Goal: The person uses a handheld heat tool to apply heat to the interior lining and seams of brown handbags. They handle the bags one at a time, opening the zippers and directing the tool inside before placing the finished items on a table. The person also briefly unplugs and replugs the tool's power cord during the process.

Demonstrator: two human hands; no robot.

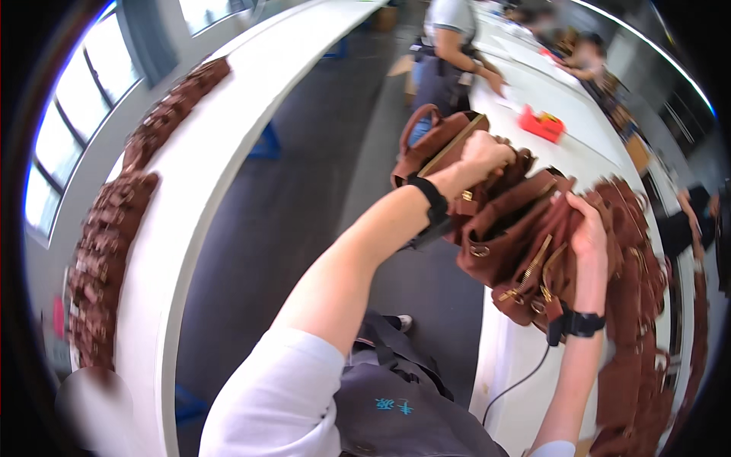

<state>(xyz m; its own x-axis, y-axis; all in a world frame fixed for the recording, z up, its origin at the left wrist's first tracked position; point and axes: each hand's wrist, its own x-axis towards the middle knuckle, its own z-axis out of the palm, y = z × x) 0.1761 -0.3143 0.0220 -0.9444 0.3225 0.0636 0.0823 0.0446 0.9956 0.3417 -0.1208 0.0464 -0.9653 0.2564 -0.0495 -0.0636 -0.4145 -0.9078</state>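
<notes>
Several brown handbags with gold zips and metal rings stand packed together on the right-hand table. My left hand [487, 152] is closed at the top edge of the far handbag [432, 151], which has a rounded handle and an open zipped mouth; its fingertips are hidden. Closer to me, my right hand [590, 232] grips the upper side of another brown handbag [509, 225], with the thumb near its top and the other fingers out of sight behind. This nearer bag gapes open, and a leather tag hangs from its front. Both wrists wear black bands.
A red bin [541, 124] stands farther along the right-hand white table [506, 365]. More brown bags [636, 282] line its right side. On the left, a long white table [171, 206] carries a row of brown bags [106, 259]. A co-worker [449, 46] stands ahead.
</notes>
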